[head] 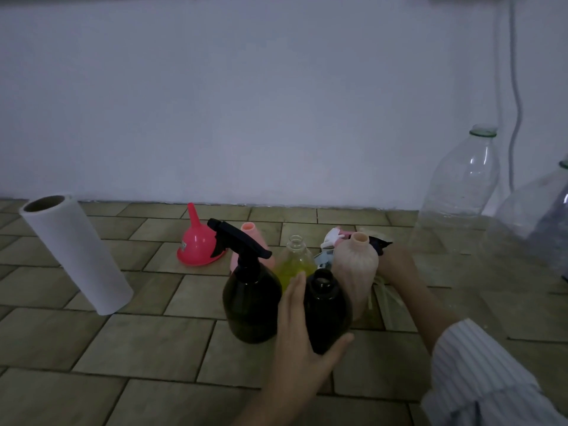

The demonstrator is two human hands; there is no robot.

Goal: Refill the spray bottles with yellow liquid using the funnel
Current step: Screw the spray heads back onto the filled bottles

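Observation:
My left hand [296,333] grips a dark, uncapped spray bottle [327,309], fingers up its left side and thumb round its front. Just left stands a dark bottle with a black trigger head [250,299]. Behind them are a clear bottle holding yellow liquid [295,262], an open beige ribbed bottle [356,269] and an open pink bottle [255,241]. A red funnel [196,244] lies mouth down, spout up, at the back left. My right hand [396,265] reaches behind the beige bottle, next to loose spray heads [335,238]; its fingers are hidden.
A white paper towel roll [76,253] stands tilted at the left on the tiled surface [138,342]. Two large empty clear plastic bottles [458,192] [538,222] stand at the right by the white wall. A cable hangs down the wall behind them.

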